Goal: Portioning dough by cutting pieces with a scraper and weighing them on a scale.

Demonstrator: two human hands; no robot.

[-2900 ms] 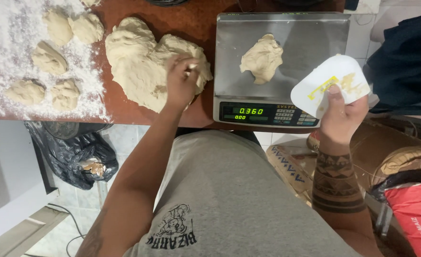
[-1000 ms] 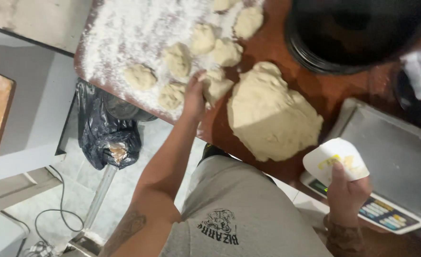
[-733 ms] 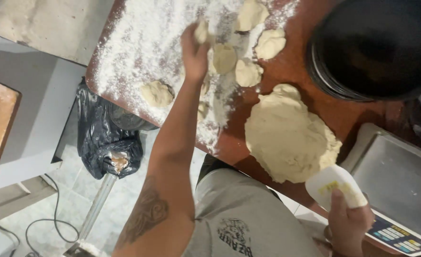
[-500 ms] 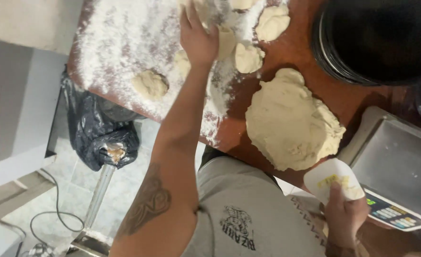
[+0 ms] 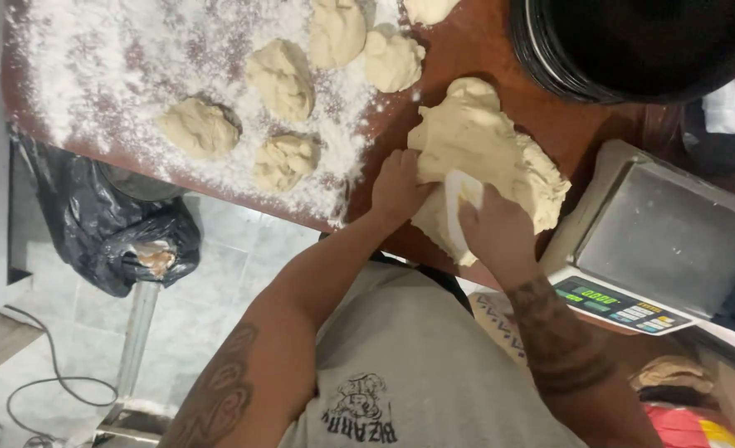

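Observation:
A large mass of pale dough (image 5: 500,145) lies on the reddish wooden table (image 5: 467,50). My left hand (image 5: 398,187) presses against its near left edge. My right hand (image 5: 497,230) grips a white plastic scraper (image 5: 457,199), whose blade stands on edge and is pushed into the near side of the dough. Several cut dough pieces (image 5: 283,79) rest on the floured area (image 5: 135,75) to the left.
A metal digital scale (image 5: 674,241) with an empty pan stands to the right of the dough. A big black bowl (image 5: 633,41) sits at the far right. A black rubbish bag (image 5: 93,224) hangs below the table's left edge, over a tiled floor.
My left hand came back from the floured pieces to the large dough. My right hand brought the scraper from beside the scale down into the dough.

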